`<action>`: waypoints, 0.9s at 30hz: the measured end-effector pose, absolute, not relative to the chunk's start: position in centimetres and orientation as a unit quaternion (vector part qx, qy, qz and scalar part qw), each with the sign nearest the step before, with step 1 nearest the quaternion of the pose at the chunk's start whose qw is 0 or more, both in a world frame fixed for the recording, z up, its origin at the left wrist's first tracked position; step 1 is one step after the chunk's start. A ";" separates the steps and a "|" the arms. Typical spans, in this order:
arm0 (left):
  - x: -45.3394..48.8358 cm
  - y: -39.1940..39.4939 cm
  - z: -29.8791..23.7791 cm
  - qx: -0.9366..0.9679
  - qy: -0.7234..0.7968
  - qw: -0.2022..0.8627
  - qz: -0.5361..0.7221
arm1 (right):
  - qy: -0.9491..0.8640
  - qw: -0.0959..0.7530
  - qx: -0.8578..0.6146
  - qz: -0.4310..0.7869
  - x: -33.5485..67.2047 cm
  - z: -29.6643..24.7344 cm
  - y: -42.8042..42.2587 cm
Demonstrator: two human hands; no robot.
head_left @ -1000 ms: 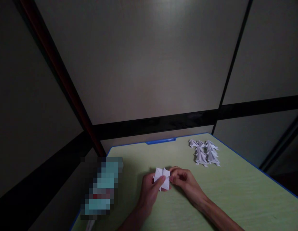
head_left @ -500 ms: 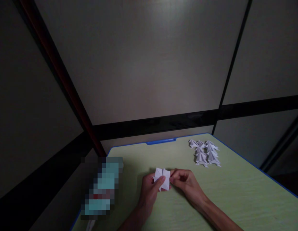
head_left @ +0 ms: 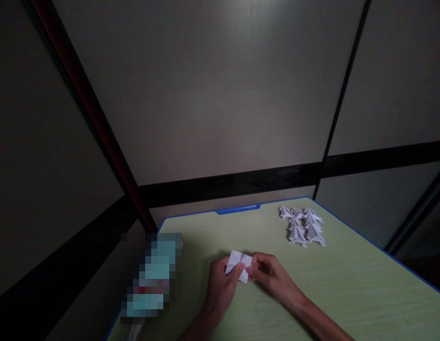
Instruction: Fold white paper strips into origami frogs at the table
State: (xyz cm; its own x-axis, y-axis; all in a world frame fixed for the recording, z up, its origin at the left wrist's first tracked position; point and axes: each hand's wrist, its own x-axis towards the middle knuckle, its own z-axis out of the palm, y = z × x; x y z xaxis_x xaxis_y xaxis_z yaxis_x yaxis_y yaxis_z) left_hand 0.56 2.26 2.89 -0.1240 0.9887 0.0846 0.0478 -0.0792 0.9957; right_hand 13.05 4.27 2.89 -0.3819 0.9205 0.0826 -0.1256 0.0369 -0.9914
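Observation:
A small folded piece of white paper [head_left: 237, 258], with creases and pointed corners, is held up over the near middle of the table. My left hand [head_left: 221, 283] is closed on its left side, thumb lying across the front face and the fingers hidden behind. My right hand [head_left: 269, 272] pinches the right edge between thumb and curled fingers. On the right of the table, beyond my right hand, several folded white paper figures [head_left: 314, 232] with pleated, pointed shapes are grouped in two rough columns.
The light green table [head_left: 347, 279] has a blue rim and a blue handle-like strip [head_left: 238, 209] at its far edge. A pixelated, blurred-out object [head_left: 156, 270] lies at the left, a pale cable [head_left: 135, 331] below it. Panelled wall [head_left: 223, 104] rises behind the table.
The paper has turned a little between my hands, and its outline differs. My right hand has moved slightly left, its thumb now further onto the paper's edge.

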 end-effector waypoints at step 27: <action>0.7 2.0 3.0 0.440 0.367 0.628 0.527 | -0.540 0.429 -0.231 0.687 13.0 2.6 3.9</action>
State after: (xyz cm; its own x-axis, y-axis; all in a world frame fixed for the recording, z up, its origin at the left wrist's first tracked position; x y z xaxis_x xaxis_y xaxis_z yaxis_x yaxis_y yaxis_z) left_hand 0.66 2.02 2.99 0.1752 0.9845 0.0032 -0.3386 0.0572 0.9392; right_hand 13.04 3.90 2.62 -0.5255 0.8381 0.1461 -0.3397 -0.0493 -0.9392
